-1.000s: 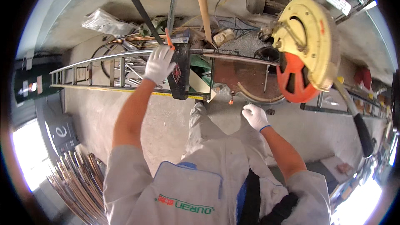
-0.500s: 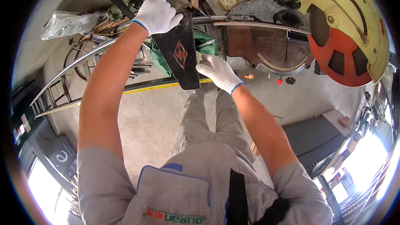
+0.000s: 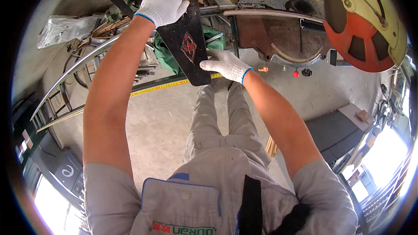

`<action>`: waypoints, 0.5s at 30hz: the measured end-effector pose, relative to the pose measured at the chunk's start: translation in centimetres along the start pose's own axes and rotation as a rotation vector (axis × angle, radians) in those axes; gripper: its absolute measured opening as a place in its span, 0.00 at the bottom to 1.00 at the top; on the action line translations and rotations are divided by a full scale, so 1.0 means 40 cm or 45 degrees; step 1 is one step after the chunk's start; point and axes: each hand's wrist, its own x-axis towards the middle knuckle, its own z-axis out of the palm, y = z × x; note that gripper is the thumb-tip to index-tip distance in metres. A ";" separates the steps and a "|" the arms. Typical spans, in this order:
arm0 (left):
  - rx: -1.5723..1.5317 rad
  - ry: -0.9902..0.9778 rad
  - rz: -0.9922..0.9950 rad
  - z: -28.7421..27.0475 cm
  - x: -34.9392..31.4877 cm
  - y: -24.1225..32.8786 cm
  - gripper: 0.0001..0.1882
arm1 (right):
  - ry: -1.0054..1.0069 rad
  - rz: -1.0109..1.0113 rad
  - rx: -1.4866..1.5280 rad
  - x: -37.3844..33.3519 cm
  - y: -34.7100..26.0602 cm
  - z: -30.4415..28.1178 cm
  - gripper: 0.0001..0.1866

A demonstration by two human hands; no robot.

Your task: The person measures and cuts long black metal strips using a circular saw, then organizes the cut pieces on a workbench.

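In the head view, your left hand (image 3: 162, 5), in a white knit glove with a blue cuff, is at the upper end of the black plate (image 3: 183, 43). Its fingers are curled and its thumb points toward the plate's upper part. What lies under the palm is hidden, so it cannot be told whether this hand grips anything.

Your right hand (image 3: 228, 65), gloved likewise, is at the plate's right edge, low down, the thumb reaching toward its front face. The fingertips are not clear; a firm hold cannot be confirmed.

The plate stands in front of you, between your two hands, slightly tilted and tapering toward its lower end. It bears a red-bordered diamond emblem (image 3: 189, 48). Its lower end overlaps the line of a yellow measuring tape (image 3: 159, 88), which runs along the near rail of a long metal frame (image 3: 65, 115). Green sheeting (image 3: 167, 58) shows behind the plate.

To your right are a brownish saw table (image 3: 272, 35) with a curved pale strip, a red knob (image 3: 296, 74) and a black knob (image 3: 306, 72) below its near edge, and a saw guard (image 3: 359, 45) in yellow and orange-red.
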 end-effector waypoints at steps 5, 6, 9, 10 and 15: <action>-0.003 0.002 0.015 -0.002 0.013 -0.001 0.25 | 0.003 -0.024 0.091 0.018 0.051 0.000 0.32; 0.001 0.004 0.019 0.003 0.011 -0.002 0.26 | 0.004 -0.018 0.076 0.017 0.049 0.001 0.32; -0.018 0.040 -0.006 -0.002 0.005 0.002 0.26 | 0.002 0.033 0.004 0.006 0.013 -0.003 0.33; -0.020 0.049 -0.003 0.000 0.005 0.001 0.26 | 0.004 0.027 0.027 0.006 0.015 -0.003 0.33; -0.045 0.078 0.004 -0.008 0.015 0.001 0.25 | 0.021 0.010 0.112 0.022 0.065 -0.003 0.29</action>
